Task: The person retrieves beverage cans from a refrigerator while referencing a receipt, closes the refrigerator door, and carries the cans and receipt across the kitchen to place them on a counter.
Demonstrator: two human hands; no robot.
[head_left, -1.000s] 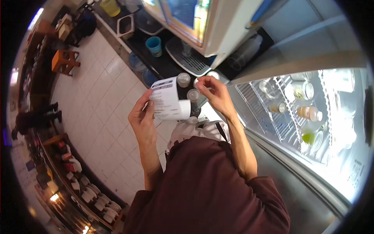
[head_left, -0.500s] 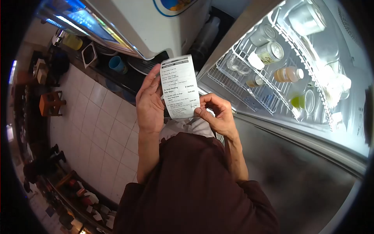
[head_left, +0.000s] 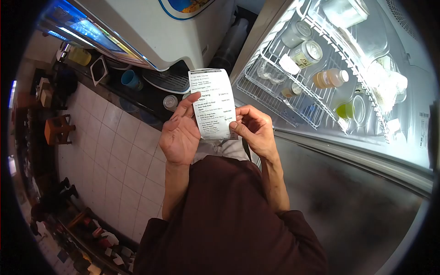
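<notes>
A long printed paper receipt (head_left: pixel 214 110) is held up in front of my body, its text facing me. My right hand (head_left: pixel 257 130) pinches its lower right edge between thumb and fingers. Beside the left edge is my left hand (head_left: pixel 178 137), palm up and open, fingers loosely bent. One of its fingertips lies over the front of the receipt, near the bold printed lines; whether it presses on the paper I cannot tell.
To the right stands an open fridge with wire shelves (head_left: pixel 275 78), holding cans (head_left: pixel 308 54), an orange-brown bottle (head_left: pixel 331 78) and a green-bottomed cup (head_left: pixel 350 110). On the dark counter at left are a blue cup (head_left: pixel 132 79) and a can (head_left: pixel 170 101). A wooden stool (head_left: pixel 59 129) stands on the tiled floor.
My left hand has turned palm up, and a finger has come across the receipt's front. The right hand keeps its pinch. The view has shifted slightly, uncovering a can on the counter.
</notes>
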